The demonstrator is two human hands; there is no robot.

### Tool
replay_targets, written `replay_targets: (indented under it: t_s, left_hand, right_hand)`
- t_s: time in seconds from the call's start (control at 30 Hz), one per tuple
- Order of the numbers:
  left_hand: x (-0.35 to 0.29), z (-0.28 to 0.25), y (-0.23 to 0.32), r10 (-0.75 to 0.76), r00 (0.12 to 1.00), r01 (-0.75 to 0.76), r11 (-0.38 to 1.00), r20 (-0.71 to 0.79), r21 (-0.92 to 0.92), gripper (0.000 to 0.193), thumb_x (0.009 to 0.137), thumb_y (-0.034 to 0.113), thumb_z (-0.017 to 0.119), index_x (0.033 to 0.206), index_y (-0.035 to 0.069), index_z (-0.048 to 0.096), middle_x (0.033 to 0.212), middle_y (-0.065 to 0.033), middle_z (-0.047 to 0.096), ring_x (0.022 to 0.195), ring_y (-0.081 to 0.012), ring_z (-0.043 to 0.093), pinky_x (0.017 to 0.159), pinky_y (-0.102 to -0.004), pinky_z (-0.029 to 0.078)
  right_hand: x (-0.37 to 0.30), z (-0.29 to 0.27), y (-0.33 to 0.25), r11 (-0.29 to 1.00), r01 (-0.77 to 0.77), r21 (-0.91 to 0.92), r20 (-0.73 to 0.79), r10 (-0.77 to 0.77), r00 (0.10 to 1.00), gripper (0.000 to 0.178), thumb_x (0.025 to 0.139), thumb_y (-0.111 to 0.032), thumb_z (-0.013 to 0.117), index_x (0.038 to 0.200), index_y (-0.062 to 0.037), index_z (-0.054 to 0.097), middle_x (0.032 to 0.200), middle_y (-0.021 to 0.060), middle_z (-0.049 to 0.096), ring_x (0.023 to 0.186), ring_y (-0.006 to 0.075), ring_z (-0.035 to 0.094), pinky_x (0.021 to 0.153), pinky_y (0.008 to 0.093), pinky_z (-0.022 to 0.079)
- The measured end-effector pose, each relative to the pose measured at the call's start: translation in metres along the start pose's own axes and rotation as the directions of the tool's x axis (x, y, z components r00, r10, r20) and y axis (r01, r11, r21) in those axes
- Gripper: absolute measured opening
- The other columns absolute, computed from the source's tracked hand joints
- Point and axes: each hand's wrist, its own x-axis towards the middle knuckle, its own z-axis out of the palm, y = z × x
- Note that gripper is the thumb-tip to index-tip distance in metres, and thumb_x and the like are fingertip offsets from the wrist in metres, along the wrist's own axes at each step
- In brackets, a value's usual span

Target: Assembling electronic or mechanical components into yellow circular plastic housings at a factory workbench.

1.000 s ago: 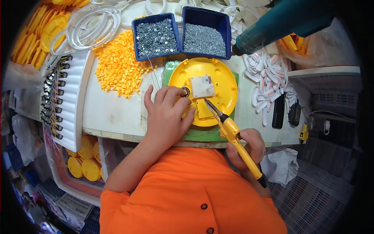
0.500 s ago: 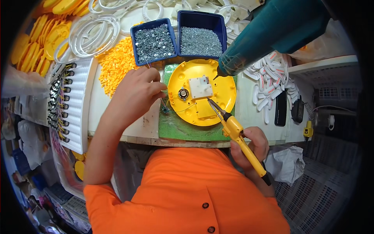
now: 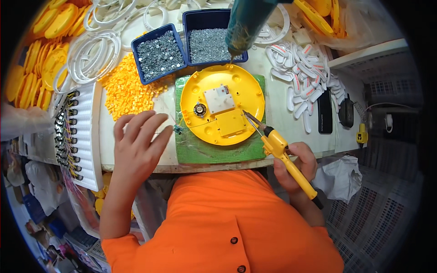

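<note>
A yellow soldering iron (image 3: 287, 160) with a pistol-like body lies in my right hand (image 3: 298, 164), the fingers wrapped round its handle. Its metal tip reaches over the right part of a round yellow plastic plate (image 3: 248, 98). On that plate sit a white box-shaped mechanism (image 3: 218, 99), a small round black-and-silver part (image 3: 200, 109) and a yellow rectangular cover (image 3: 231, 123). My left hand (image 3: 136, 141) hovers left of the plate, open, its fingers spread. Close to its fingertips, a small green part (image 3: 178, 129) on thin wires hangs at the plate's left edge.
A teal power screwdriver (image 3: 248, 22) hangs point-down over the plate's far edge. Blue bins of washers (image 3: 159, 52) and screws (image 3: 207, 45) stand behind. Small yellow pieces (image 3: 127, 86) and a white foam tray (image 3: 88, 141) lie left; white handles (image 3: 305, 77) lie right, on the table. A green mat (image 3: 191, 152) supports the plate.
My left hand has drawn back toward me and its fingers have spread. The soldering iron stays in my right hand. The hanging screwdriver appears farther up and left; the whole view has shifted.
</note>
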Motion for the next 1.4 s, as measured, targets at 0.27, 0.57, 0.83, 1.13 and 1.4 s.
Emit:
replay_targets:
  t_s: [0.27,0.57,0.83,1.13,1.4]
  left_hand:
    - [-0.033,-0.035,-0.025,-0.4,0.917,0.393,0.905,-0.009,-0.164,0.015,0.081,-0.004,0.073,0.091,0.006,0.068,0.118,-0.0105,0.066,0.122,-0.0319,0.059,0.105,-0.0453,0.044]
    - [0.03,0.007,0.033,-0.494,0.807,0.303,-0.123,0.323,-0.945,0.007,0.092,-0.002,0.069,0.098,0.001,0.065,0.099,-0.0113,0.071,0.094,-0.0186,0.07,0.088,-0.035,0.055]
    - [0.065,0.066,0.089,-0.17,0.985,0.143,0.763,0.019,-0.63,0.015,0.084,0.006,0.077,0.096,0.007,0.069,0.091,-0.0081,0.066,0.082,-0.0295,0.065,0.071,-0.0368,0.051]
    - [0.07,0.075,0.097,-0.192,0.98,0.149,0.869,-0.044,-0.471,0.015,0.081,0.013,0.078,0.092,0.012,0.068,0.098,-0.0014,0.068,0.097,-0.0237,0.065,0.089,-0.0404,0.042]
    - [0.071,0.075,0.098,-0.187,0.981,0.151,0.901,-0.051,-0.407,0.014,0.081,0.015,0.078,0.09,0.012,0.068,0.098,0.0005,0.069,0.097,-0.022,0.065,0.089,-0.0423,0.041]
  right_hand:
    - [-0.036,-0.013,0.006,0.993,-0.084,0.087,-0.045,0.088,0.995,0.048,0.089,-0.011,0.079,0.125,-0.0039,0.047,0.111,0.014,0.058,0.091,0.0196,0.058,0.084,0.0329,0.05]
    - [-0.042,-0.007,0.0,0.993,-0.062,0.104,-0.118,0.074,0.99,0.048,0.086,-0.013,0.081,0.122,-0.0033,0.051,0.098,0.0137,0.063,0.08,0.0224,0.062,0.072,0.0339,0.051]
    - [-0.035,0.001,-0.003,0.998,-0.052,0.029,-0.077,0.054,0.996,0.046,0.088,-0.015,0.079,0.124,-0.0008,0.054,0.112,0.0164,0.063,0.091,0.0223,0.063,0.08,0.0345,0.053]
    - [-0.023,0.003,-0.004,0.999,0.038,-0.024,-0.086,-0.04,0.996,0.049,0.078,-0.008,0.083,0.117,0.0,0.056,0.081,0.0132,0.066,0.062,0.0274,0.063,0.055,0.0361,0.052]
    - [-0.029,0.004,-0.002,1.0,-0.02,0.0,-0.041,0.02,0.999,0.046,0.083,-0.014,0.08,0.12,-0.001,0.057,0.092,0.0157,0.066,0.073,0.0245,0.064,0.067,0.0343,0.053]
